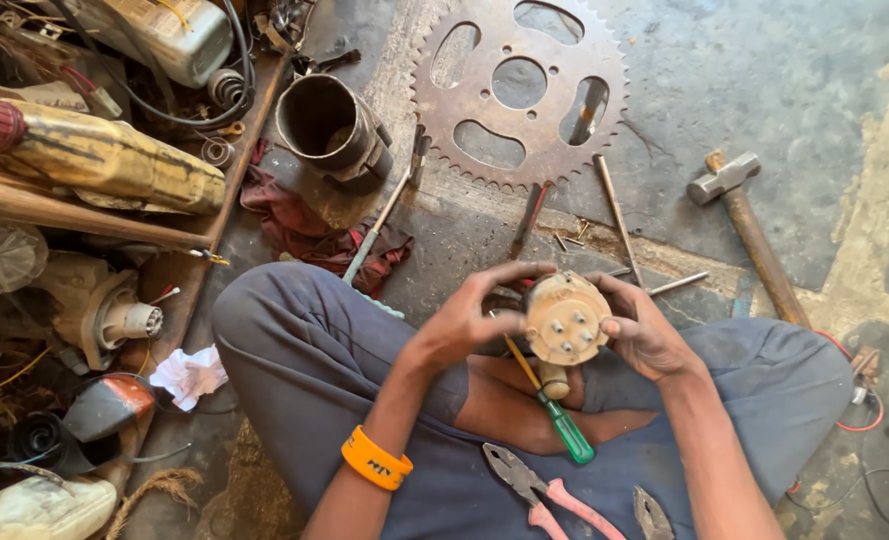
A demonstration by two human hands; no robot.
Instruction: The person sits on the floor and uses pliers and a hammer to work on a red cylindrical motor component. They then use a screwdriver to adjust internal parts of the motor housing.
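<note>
While the person sits cross-legged on the concrete floor (745,70), both hands hold a small round tan motor housing (565,318) just above the lap. The left hand (470,318) grips its left side, fingers (520,270) curled over the top edge and thumb pressed against the face. The right hand (645,330) closes on the right side, thumb touching the rim. The housing's flat face, with several small metal studs, points up toward the camera.

A green-handled screwdriver (555,405) lies slanted on the lap just below the housing. Pink-handled pliers (540,492) rest on the trousers lower down. An orange wristband (376,459) circles the left forearm.

On the floor beyond the hands lies a large rusty sprocket (520,90), with a dark metal cylinder (330,125) to its left and a hammer (750,230) well apart to the right. A red rag (300,225) lies near the cylinder.
</note>
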